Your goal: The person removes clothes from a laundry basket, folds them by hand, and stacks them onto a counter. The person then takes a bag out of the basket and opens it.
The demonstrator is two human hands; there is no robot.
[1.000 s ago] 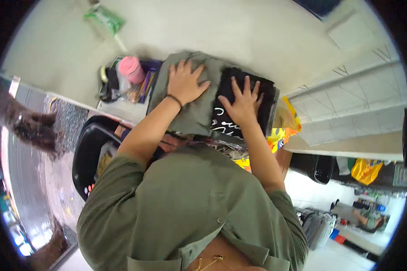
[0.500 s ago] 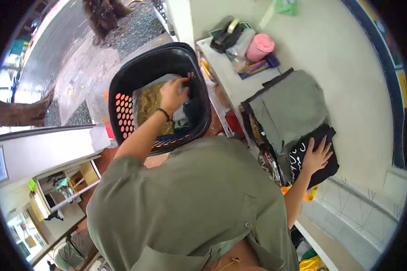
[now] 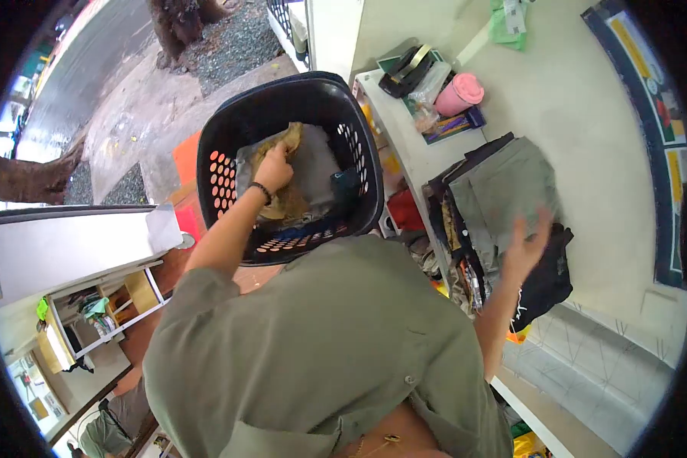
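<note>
Inside a black laundry basket [image 3: 220, 126], my left hand [image 3: 274, 169] has its fingers closed on a mustard-brown garment [image 3: 288, 204], which is bunched up under the grip. Grey folded cloth [image 3: 317, 164] lies beneath it on the basket's bottom. On the other side, my right hand [image 3: 528, 246] hovers over a pile of folded clothes, its fingers apart and slightly blurred. Nearest to it are a grey-green folded garment [image 3: 504, 179] and a black garment [image 3: 551, 271] with white lettering, mostly covered by my hand and forearm.
A pink tumbler [image 3: 460, 95], a tape dispenser [image 3: 411, 69] and a purple-blue box [image 3: 454, 127] stand on the white counter [image 3: 404, 141] behind the clothes pile. A tree trunk [image 3: 177, 30] and pavement are outside at upper left. Shelves [image 3: 118, 309] stand at lower left.
My left hand has closed on the mustard-brown garment and bunched it, baring grey cloth below. My right hand has lifted off the black garment. The view has shifted slightly.
</note>
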